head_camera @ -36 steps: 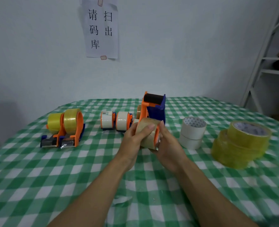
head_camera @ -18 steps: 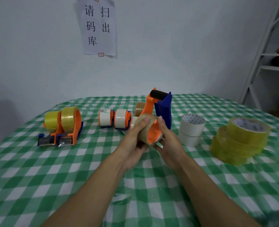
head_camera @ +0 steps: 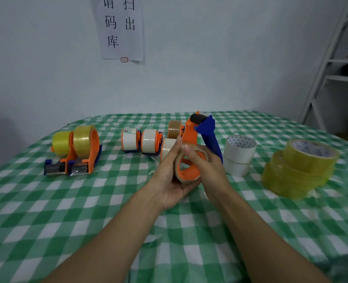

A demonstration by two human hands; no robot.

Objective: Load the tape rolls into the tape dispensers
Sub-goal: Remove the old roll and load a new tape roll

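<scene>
The tan tape roll [head_camera: 177,167] rings the orange hub of the tape dispenser [head_camera: 190,131], held above the checked surface [head_camera: 87,201]; the left hand [head_camera: 169,180] cups it underneath for support; the right hand [head_camera: 208,166] has its grip curled over the rim, likely seating it.

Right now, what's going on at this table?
A person is loading a tan tape roll onto the orange-and-blue dispenser over the checked tablecloth. The left grip cradles the roll from below; the right grip curls over its top edge. The roll sits around the orange hub. Loaded dispensers stand to the left; spare white rolls and yellow rolls wait on the right.
</scene>
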